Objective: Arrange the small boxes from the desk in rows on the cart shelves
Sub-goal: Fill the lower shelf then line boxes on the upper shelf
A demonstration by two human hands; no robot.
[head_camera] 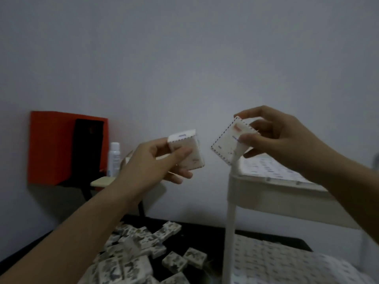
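Dim light, view tilted up toward a plain grey wall.

Left hand (151, 160), centre of frame: thumb across the near face of a small patterned box (191, 154), fingers curled under and behind it. Firm hold, box raised, top flap facing up.

Right hand (274, 136), right of centre: thumb and fingers pinch a second small box (227, 140), tilted so one corner points down. It sits above the near left corner of the cart (276, 195). The two held boxes are near each other but apart.

Cart, right side of frame: pale, with a white upright post. Rows of boxes (266, 167) already stand on the top shelf; the right forearm hides part of them. More rows fill the lower shelf (287, 263) at lower right.

Desk (201, 229), bottom centre: dark surface carrying a loose heap of boxes (131, 261), unsorted, lying at all angles, partly behind the left forearm.

Left of frame: a red box (51, 148) against the wall with a dark opening, and a white bottle (114, 158) just beside it.
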